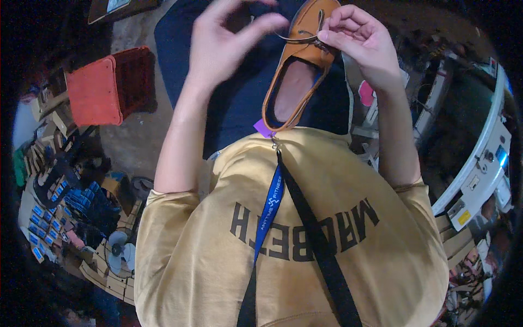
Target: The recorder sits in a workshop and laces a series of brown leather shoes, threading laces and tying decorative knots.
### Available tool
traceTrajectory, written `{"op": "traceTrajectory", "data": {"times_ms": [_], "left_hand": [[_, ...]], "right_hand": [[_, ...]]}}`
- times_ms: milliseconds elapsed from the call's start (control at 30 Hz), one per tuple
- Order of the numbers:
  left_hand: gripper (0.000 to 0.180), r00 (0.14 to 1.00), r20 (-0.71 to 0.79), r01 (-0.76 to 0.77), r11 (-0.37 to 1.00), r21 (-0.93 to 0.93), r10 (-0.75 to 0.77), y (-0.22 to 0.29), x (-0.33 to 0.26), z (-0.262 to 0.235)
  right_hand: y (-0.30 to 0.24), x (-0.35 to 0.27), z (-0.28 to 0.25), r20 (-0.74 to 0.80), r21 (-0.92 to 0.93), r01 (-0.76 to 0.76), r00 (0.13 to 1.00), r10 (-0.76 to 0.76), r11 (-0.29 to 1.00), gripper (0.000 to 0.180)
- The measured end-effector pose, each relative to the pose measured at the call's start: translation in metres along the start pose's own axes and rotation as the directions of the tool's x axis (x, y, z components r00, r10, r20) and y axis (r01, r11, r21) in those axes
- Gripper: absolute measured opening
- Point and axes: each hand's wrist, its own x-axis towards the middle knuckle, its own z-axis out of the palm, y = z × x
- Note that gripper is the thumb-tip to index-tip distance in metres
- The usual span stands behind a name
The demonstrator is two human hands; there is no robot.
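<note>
Shoe [297, 71], one: tan-brown leather, low-cut, with a moccasin-style upper; wide oval opening edged in a rolled, stitched rim; dark inner wall, dull pinkish-brown insole. Placed over the far part of the lap [234, 109], right of its middle, heel at the lap's near edge, toe pointing away and slightly right.

Lace [301, 41], dark brown and thin, crossing the front of the opening, with one loop rising over the toe part.

Hands, two. Right hand [368, 46]: thumb and fingers pinching the lace at the shoe's right side. Left hand [223, 46]: blurred, thumb beside the lace's left end; cannot tell whether it grips.

Lanyard [269, 204], one, blue and black. Purple tag [264, 128], one, just beside the heel.

Red stool [92, 87], one, beyond the lap's left edge. Fan [119, 252], one, farther off.
</note>
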Motion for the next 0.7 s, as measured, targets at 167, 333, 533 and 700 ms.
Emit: {"op": "traceTrajectory", "data": {"times_ms": [167,333,533,700], "left_hand": [[0.021,0.977,0.156,-0.157,0.986,0.058,0.147,0.0,-0.004,0.028],[0.016,0.981,0.137,-0.128,0.989,-0.079,0.138,-0.01,-0.002,0.032],[0.023,0.981,-0.075,-0.175,0.984,0.041,0.178,0.01,-0.001,0.043],[0.015,0.984,-0.158,0.102,0.989,0.108,-0.084,0.006,-0.015,0.046]], "right_hand": [[0.009,-0.001,-0.007,0.084,-0.029,0.067,0.994,-0.064,0.997,0.02],[0.015,-0.001,-0.016,0.111,-0.034,-0.012,0.994,0.016,0.999,0.024],[0.02,-0.001,-0.014,0.074,-0.02,0.017,0.997,-0.016,1.0,0.025],[0.022,-0.002,-0.019,0.04,-0.08,-0.027,0.999,0.03,0.996,0.023]]}}
